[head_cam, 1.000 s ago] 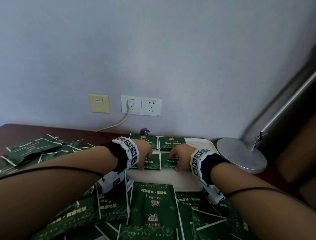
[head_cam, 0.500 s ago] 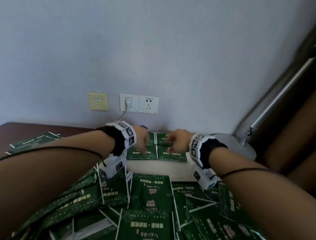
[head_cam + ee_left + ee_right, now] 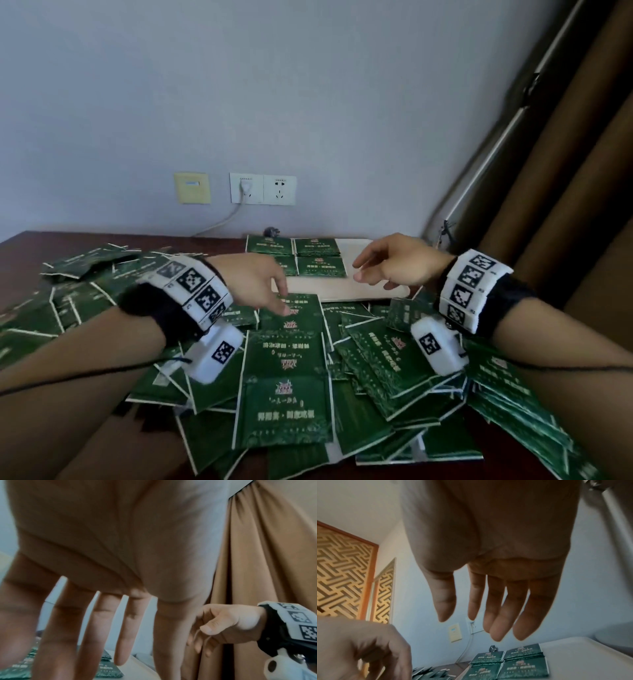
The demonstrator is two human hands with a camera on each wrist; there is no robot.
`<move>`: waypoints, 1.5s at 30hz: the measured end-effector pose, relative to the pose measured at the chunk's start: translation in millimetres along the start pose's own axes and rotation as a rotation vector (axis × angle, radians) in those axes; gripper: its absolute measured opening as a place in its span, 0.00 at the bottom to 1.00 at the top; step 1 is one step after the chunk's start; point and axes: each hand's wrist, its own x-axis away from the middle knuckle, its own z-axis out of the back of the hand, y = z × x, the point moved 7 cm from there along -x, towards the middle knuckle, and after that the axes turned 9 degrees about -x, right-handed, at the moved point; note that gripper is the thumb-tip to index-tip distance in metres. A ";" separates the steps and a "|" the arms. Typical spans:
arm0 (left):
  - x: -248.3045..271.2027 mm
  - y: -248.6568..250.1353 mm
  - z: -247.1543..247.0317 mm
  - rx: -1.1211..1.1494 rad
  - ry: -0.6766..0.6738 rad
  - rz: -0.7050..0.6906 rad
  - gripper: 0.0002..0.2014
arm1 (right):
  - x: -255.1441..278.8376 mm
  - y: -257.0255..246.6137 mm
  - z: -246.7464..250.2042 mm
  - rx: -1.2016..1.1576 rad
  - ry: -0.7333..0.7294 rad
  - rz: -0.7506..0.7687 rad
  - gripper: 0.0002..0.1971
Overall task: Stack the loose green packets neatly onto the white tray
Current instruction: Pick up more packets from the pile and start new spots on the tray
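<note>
Pulled back from the stacks since half a second ago: left hand now over the loose packets, fingers straight and spread, fingertips at one packet, holding nothing; right hand above the white tray, fingers relaxed, empty. Four neat green stacks on the tray's far left, two by two. Dozens more scattered across the dark table. Print on packets unreadable. Two wall sockets, one plugged; beige plate; brown curtain right.

Four packet stacks on one tray; two wall sockets.
</note>
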 end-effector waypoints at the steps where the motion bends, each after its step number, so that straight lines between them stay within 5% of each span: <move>1: 9.6 1.4 -8.6 0.005 0.004 0.002 0.21 | 13.7 9.0 -0.1 0.008 0.006 -0.016 0.09; 6: 50.8 -0.7 -45.0 0.098 0.048 0.055 0.26 | 90.2 49.2 -3.4 -0.118 0.115 -0.032 0.09; 12: 57.8 5.5 -92.4 0.007 -0.030 0.135 0.48 | 143.0 101.9 -17.8 -0.020 0.362 -0.144 0.17; 22: 38.9 2.4 -108.1 -0.033 -0.089 0.136 0.59 | 139.6 113.9 -40.5 0.065 0.391 -0.178 0.35; 30: 35.7 -4.8 -101.3 0.135 0.090 0.073 0.44 | 136.1 115.3 -40.0 0.032 0.398 -0.181 0.37; 37: 39.3 -9.6 -111.1 0.077 -0.028 0.001 0.71 | 136.4 111.3 -54.3 0.089 0.386 -0.194 0.46; 42: 32.8 -11.9 -107.9 0.090 0.046 -0.001 0.64 | 138.7 104.3 -49.7 0.118 0.439 -0.201 0.35; 45: 29.6 -17.2 -106.7 0.151 0.136 -0.004 0.47 | 138.3 103.1 -45.9 0.098 0.479 -0.164 0.28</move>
